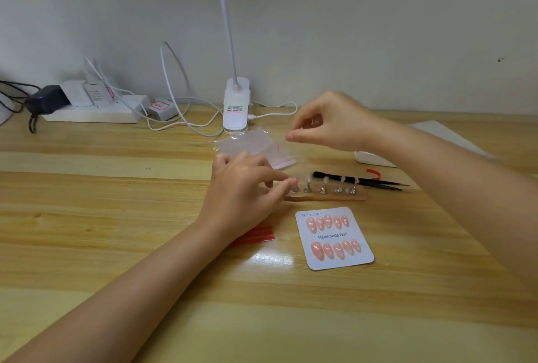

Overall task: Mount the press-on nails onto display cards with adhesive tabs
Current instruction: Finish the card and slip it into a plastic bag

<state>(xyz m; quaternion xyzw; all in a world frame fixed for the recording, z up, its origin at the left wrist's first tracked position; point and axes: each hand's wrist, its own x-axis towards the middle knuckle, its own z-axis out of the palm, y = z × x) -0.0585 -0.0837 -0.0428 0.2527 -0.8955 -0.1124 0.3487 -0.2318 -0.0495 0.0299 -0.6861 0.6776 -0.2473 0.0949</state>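
A white display card (334, 238) printed "Handmade Nail" lies on the wooden table with two rows of pink press-on nails stuck on it. Behind it a wooden strip (326, 196) carries several small metal nail stands. My left hand (244, 190) reaches to the strip's left end, its thumb and forefinger at the first stand. My right hand (326, 123) hovers above, thumb and forefinger pinched together on something tiny that I cannot make out. A clear plastic bag (256, 147) lies behind the left hand.
Black tweezers (364, 182) lie behind the strip, with a red scrap (374, 174) beside them. Red strips (256, 236) lie under my left wrist. At the back stand a white clamp lamp (236, 106), a power strip (93, 113) with chargers and cables, and a white box (372, 158).
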